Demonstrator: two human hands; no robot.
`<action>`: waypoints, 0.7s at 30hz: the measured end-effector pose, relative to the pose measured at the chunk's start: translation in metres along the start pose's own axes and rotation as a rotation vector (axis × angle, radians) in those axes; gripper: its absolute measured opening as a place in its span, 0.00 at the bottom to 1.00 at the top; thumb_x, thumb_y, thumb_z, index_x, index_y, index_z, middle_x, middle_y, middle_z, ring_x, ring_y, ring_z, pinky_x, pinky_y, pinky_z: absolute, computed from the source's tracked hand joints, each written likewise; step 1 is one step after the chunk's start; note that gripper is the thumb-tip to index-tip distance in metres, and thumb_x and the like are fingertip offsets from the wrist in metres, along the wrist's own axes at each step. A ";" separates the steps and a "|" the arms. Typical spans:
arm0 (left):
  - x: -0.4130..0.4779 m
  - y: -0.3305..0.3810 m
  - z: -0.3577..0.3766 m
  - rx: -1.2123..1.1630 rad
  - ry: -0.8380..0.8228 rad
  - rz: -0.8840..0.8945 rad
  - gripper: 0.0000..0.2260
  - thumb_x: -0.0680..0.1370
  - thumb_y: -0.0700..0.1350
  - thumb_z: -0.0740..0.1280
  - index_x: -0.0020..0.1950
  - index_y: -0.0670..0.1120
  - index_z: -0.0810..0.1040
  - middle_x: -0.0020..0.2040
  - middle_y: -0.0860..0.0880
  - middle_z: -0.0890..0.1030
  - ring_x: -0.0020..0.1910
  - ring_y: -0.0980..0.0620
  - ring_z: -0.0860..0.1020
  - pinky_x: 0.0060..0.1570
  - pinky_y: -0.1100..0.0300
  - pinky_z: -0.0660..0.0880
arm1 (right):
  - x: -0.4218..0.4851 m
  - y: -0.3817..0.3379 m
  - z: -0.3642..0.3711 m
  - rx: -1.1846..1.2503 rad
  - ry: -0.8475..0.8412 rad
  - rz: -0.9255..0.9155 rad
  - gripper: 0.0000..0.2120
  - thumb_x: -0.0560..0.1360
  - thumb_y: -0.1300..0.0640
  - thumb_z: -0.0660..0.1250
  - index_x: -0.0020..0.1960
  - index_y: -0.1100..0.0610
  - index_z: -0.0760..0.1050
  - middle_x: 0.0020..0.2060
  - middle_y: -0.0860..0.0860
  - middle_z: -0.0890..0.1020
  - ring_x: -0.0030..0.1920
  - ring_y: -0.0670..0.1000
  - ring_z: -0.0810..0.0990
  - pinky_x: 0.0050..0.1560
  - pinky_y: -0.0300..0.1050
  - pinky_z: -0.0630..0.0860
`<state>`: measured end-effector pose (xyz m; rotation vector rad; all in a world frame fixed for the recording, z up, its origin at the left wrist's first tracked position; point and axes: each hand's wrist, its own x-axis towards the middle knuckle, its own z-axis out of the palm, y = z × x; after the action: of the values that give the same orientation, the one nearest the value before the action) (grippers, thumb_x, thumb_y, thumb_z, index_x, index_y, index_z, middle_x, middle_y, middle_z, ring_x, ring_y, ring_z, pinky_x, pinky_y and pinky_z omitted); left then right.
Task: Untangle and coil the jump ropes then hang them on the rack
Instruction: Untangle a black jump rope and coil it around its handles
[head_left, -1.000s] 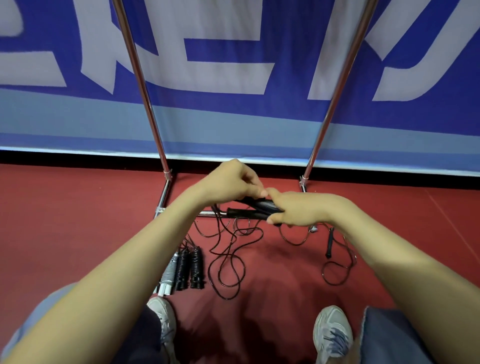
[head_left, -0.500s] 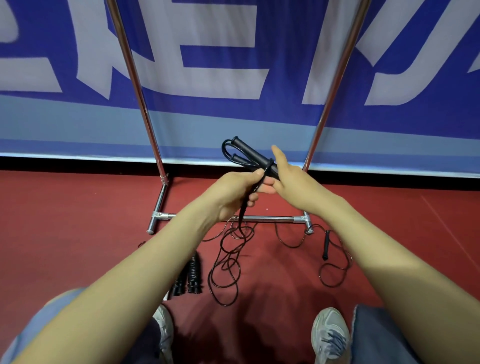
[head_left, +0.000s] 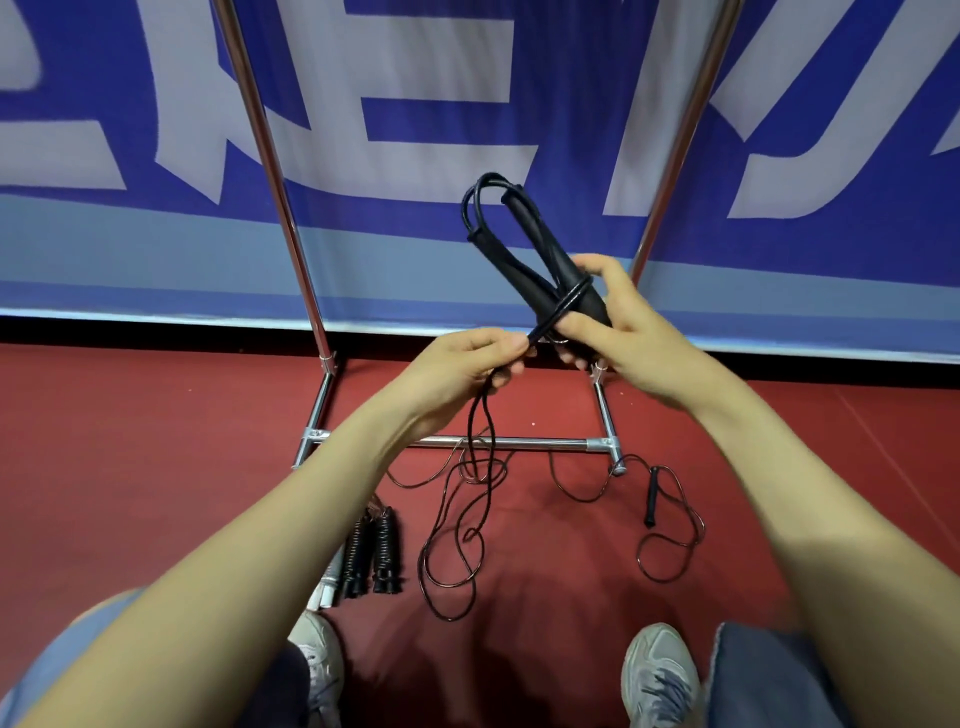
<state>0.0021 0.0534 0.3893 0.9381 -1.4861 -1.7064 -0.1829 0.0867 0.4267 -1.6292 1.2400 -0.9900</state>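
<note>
- Nearest, two pale shoes (head_left: 658, 670) stand on the red floor (head_left: 156, 441), one at the left and one at the right, with blue-clad knees at the bottom corners.
- Just beyond the left shoe lies a bundle of coiled ropes (head_left: 375, 551), black ribbed handles side by side. It is partly hidden by the left forearm.
- Right of that bundle, the thin black cord (head_left: 451, 545) sprawls in loose loops on the floor and rises to the hands.
- Further right on the floor lies a loose handle (head_left: 651, 496), with its own cord curling in a ring near it.
- The base bar of the rack (head_left: 545, 443) runs left to right just beyond these loops, and some of the cord crosses it.
- The left hand (head_left: 457, 369) is above the bar. Its fingers (head_left: 506, 345) are clenched on the cord, pinching it where it comes off the handles.
- The right hand (head_left: 623, 332), just right of the left hand and nearly touching it, grasps the two black handles (head_left: 540, 265) with curled fingers. They tilt up and to the left, and one turn of cord is wrapped round them.
- Behind, the rack's two chrome uprights climb out of view.
- Farthest is a blue banner (head_left: 467, 104) with large pale lettering.
</note>
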 end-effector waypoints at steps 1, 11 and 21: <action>0.001 -0.001 0.000 0.002 0.002 0.052 0.04 0.77 0.44 0.66 0.43 0.48 0.79 0.32 0.53 0.76 0.30 0.56 0.67 0.38 0.61 0.63 | -0.002 -0.002 -0.002 0.044 -0.024 0.007 0.20 0.80 0.62 0.62 0.67 0.53 0.58 0.41 0.54 0.78 0.36 0.48 0.76 0.37 0.38 0.74; 0.001 -0.009 0.011 -0.160 -0.083 0.070 0.15 0.80 0.40 0.61 0.64 0.51 0.76 0.31 0.53 0.69 0.29 0.57 0.61 0.37 0.60 0.57 | 0.002 0.002 -0.003 0.177 -0.038 0.098 0.16 0.81 0.62 0.61 0.62 0.51 0.57 0.42 0.57 0.79 0.34 0.50 0.75 0.35 0.42 0.73; 0.005 -0.014 0.010 -0.035 -0.032 0.027 0.14 0.82 0.42 0.60 0.66 0.47 0.76 0.33 0.53 0.66 0.29 0.56 0.58 0.35 0.61 0.58 | 0.005 0.008 -0.002 0.189 -0.082 0.250 0.18 0.80 0.62 0.63 0.61 0.55 0.55 0.48 0.60 0.75 0.36 0.50 0.77 0.38 0.44 0.74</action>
<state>-0.0095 0.0561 0.3755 0.8723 -1.4788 -1.7301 -0.1866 0.0804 0.4200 -1.3202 1.2211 -0.8478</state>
